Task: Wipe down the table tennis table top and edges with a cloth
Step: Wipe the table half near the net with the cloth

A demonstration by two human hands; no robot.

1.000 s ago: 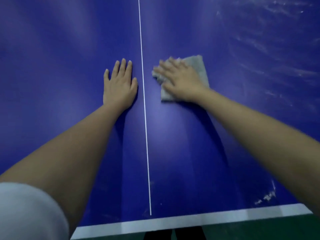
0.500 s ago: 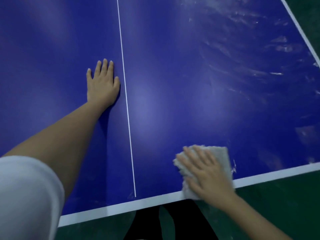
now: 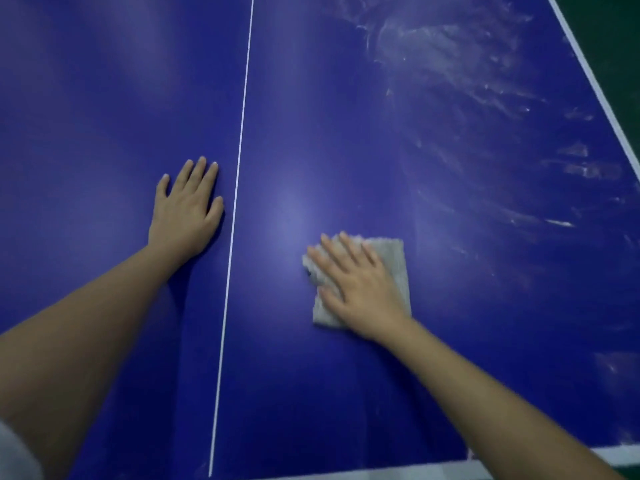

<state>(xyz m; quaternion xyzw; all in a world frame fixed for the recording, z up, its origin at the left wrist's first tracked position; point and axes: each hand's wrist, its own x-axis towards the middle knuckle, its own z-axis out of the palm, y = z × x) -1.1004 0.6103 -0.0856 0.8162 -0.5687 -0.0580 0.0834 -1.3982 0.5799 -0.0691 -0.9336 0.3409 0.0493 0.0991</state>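
Presently logged: a wiping stroke on the right half of the table tennis table top (image 3: 104,116), as I judge it from my remote station.
Cloth: a grey folded cloth (image 3: 394,261), flat on the blue surface, right of the white centre line (image 3: 242,133) and nearer the near end than the far. Most of it lies under the right hand.
Right hand: the right hand (image 3: 360,285) lies palm down on the cloth, fingers straight and slightly fanned, none curled round it. I take the flat press to load the whole pad so it drags evenly.
Left hand: the left hand (image 3: 187,211) lies flat on bare table just left of the centre line, fingers straight and close together, thumb a little apart, holding nothing. I read it as a brace for leaning over the top.
Residue: whitish smears (image 3: 450,64) cover the far right of the top, out to the right side line (image 3: 595,84). I see none on the left half.
Edges: near edge line (image 3: 381,474). I cannot tell whether it has been wiped.
Surroundings: dark green floor (image 3: 616,22) beyond the right side; a pale sleeve (image 3: 14,455) at the near left corner.
In the way: only the right forearm, which hides part of the near edge line.
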